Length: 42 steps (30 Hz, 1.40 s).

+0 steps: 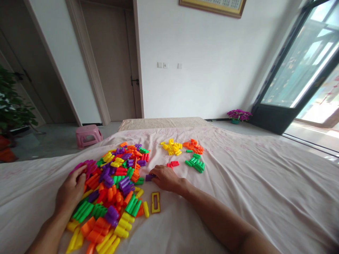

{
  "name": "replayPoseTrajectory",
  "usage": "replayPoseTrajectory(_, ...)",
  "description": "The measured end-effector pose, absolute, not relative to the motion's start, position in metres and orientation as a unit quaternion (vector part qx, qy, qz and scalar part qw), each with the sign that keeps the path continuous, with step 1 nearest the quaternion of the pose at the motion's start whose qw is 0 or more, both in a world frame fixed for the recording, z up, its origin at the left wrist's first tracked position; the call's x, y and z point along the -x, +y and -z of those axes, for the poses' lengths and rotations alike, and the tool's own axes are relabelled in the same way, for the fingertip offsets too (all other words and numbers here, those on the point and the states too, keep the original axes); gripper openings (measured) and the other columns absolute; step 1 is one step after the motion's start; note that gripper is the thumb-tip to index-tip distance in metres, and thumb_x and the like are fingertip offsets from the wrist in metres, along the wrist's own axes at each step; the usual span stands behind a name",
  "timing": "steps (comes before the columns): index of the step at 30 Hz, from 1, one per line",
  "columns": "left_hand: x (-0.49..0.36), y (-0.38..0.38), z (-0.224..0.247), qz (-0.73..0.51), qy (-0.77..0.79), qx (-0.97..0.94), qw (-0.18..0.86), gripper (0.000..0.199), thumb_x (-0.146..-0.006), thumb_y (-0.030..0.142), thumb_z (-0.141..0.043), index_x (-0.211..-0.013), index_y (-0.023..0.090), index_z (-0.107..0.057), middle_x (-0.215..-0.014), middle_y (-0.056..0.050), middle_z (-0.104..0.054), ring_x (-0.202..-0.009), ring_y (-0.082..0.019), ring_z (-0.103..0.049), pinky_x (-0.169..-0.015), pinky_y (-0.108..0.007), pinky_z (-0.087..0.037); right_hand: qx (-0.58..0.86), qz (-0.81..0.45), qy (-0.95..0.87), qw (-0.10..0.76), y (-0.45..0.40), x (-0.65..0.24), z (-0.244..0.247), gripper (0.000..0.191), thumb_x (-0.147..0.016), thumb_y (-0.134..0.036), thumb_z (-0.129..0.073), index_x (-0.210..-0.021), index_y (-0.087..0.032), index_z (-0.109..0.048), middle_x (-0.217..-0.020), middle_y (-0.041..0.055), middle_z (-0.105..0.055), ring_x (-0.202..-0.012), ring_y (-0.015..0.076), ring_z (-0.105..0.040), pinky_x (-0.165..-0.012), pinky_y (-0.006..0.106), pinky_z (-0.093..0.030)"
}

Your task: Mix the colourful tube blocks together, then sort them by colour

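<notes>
While the right hand reaches in from the right over the pale sheet, its fingers are bent close together over the right end of a purple piece, seemingly pinching it; the bare end points left towards the mixed heap of coloured pieces, and its long axis runs roughly sideways, nearly in line with the back of that hand. The piece lies just beside the heap's right edge, so the right hand is much the nearer one, with the left hand across on the heap's far left, fingers curled and partly closed at a magenta piece, though whether they grip it I cannot tell. Small red pieces sit just beyond the right hand, and a yellow frame lies nearer the body
</notes>
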<state>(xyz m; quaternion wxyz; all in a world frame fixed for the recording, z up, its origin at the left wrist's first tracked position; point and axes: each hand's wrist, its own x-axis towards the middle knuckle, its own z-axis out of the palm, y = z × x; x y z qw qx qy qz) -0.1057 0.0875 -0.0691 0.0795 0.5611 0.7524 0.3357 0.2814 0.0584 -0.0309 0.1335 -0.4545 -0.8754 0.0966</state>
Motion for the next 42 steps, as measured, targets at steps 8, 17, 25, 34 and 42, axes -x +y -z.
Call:
replayPoseTrajectory(8,0.1087,0.0898,0.0731,-0.341,0.749,-0.563,0.074,0.052,-0.097,0.047,-0.032,-0.137,0.025,-0.055,-0.140,-0.008,-0.060,-0.122,-0.027,-0.058,-0.102,-0.039,-0.044,0.442,-0.086,-0.881,0.146,0.0605,-0.2814,0.0342,0.023,-0.089,-0.021,-0.058,-0.109,-0.019,-0.068,-0.102,0.0062,-0.069,-0.092,0.0185,-0.063,-0.073,0.025,-0.041)
replayPoseTrajectory(17,0.1047,0.0862,0.0680,-0.340,0.754,-0.555,0.088,0.053,-0.097,0.049,-0.032,-0.138,0.025,-0.054,-0.141,-0.008,-0.059,-0.124,-0.028,-0.057,-0.103,-0.040,-0.044,0.445,-0.087,-0.879,0.149,0.0612,-0.2820,0.0365,0.022,-0.089,-0.022,-0.058,-0.108,-0.020,-0.069,-0.102,0.0061,-0.070,-0.092,0.0186,-0.063,-0.073,0.025,-0.042)
replayPoseTrajectory(25,0.1058,0.0882,0.0692,-0.337,0.755,-0.557,0.082,0.053,-0.097,0.048,-0.032,-0.138,0.025,-0.055,-0.140,-0.009,-0.060,-0.122,-0.028,-0.058,-0.101,-0.039,-0.045,0.458,-0.090,-0.870,0.161,0.0596,-0.2804,0.0379,0.029,-0.089,-0.022,-0.057,-0.116,-0.021,-0.067,-0.107,0.0064,-0.070,-0.095,0.0197,-0.065,-0.077,0.026,-0.044)
replayPoseTrajectory(34,0.1038,0.0872,0.0673,-0.341,0.752,-0.557,0.091,0.052,-0.097,0.046,-0.032,-0.138,0.024,-0.054,-0.143,-0.009,-0.058,-0.126,-0.029,-0.056,-0.104,-0.042,-0.043,0.459,-0.097,-0.869,0.160,0.0600,-0.2796,0.0389,0.026,-0.091,-0.022,-0.056,-0.114,-0.022,-0.068,-0.106,0.0059,-0.070,-0.096,0.0195,-0.064,-0.080,0.027,-0.045)
replayPoseTrajectory(42,0.1033,0.0864,0.0671,-0.344,0.751,-0.556,0.090,0.052,-0.097,0.048,-0.032,-0.138,0.024,-0.055,-0.142,-0.009,-0.058,-0.125,-0.029,-0.056,-0.104,-0.041,-0.043,0.454,-0.092,-0.872,0.158,0.0605,-0.2804,0.0400,0.025,-0.091,-0.023,-0.056,-0.113,-0.021,-0.068,-0.106,0.0063,-0.070,-0.096,0.0194,-0.064,-0.079,0.027,-0.044)
